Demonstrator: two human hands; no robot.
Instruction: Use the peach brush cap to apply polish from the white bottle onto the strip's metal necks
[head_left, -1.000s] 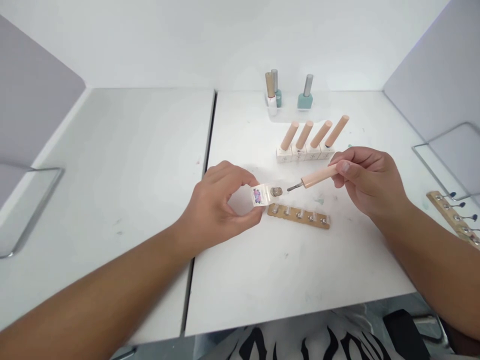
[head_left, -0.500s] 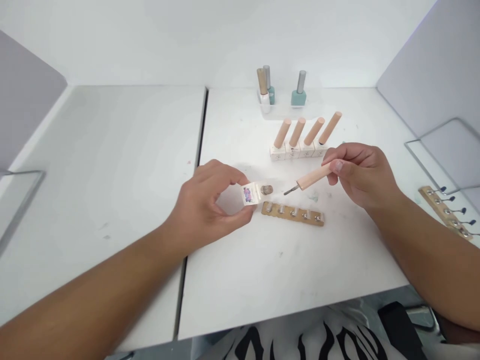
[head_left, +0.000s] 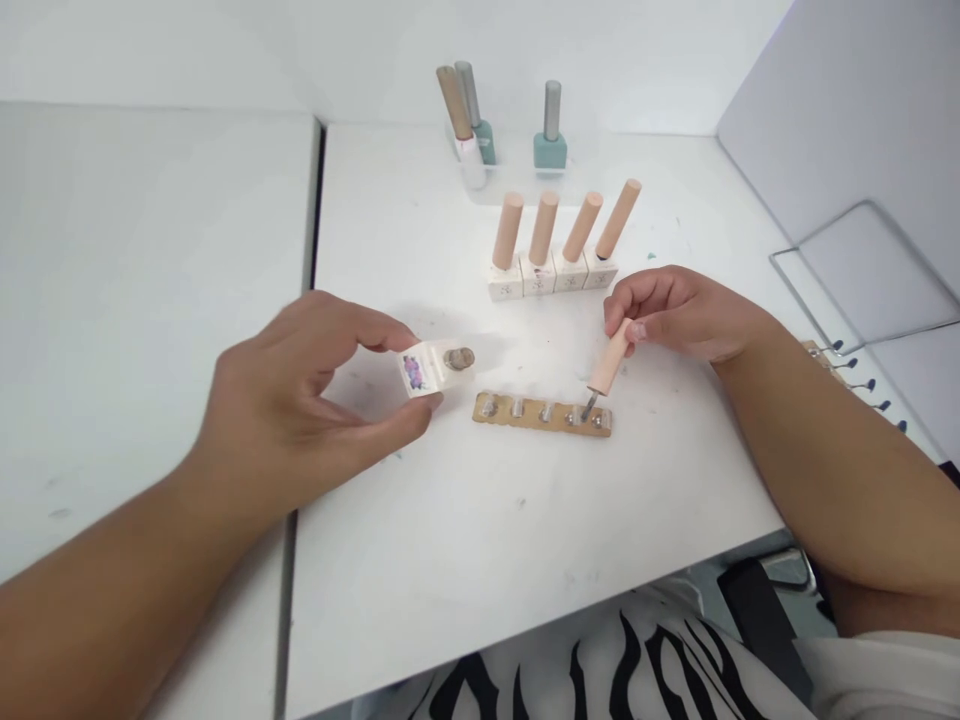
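My left hand (head_left: pixel 300 400) pinches a small open polish bottle (head_left: pixel 433 366) between thumb and fingertips, tipped on its side so that its mouth faces right, toward the cardboard strip (head_left: pixel 542 412). The bottle is white with a little coloured label, and it hangs just left of the strip's left end, a touch above the white table (head_left: pixel 465 540). The rest of that hand is loosely curled, only the fingertips closed on the bottle.

My right hand (head_left: pixel 675 312) holds the peach brush cap (head_left: pixel 609 358) near its top, thumb and fingers closed round it, the other fingers folded in. The cap slants down and left from the hand, and its brush tip (head_left: pixel 586 410) touches the strip near its right end, at the fourth of the five clear nail tips stuck along it. The hand itself sits just beyond the strip's right end, up and to the right of it.

Behind the strip stands a row of four white bottles with peach caps (head_left: pixel 555 250), and farther back from the strip three more bottles (head_left: pixel 502 130), two teal with grey caps and one white. Well to the right of the strip, past my right forearm, lies a second strip with dark tips (head_left: pixel 855 365).
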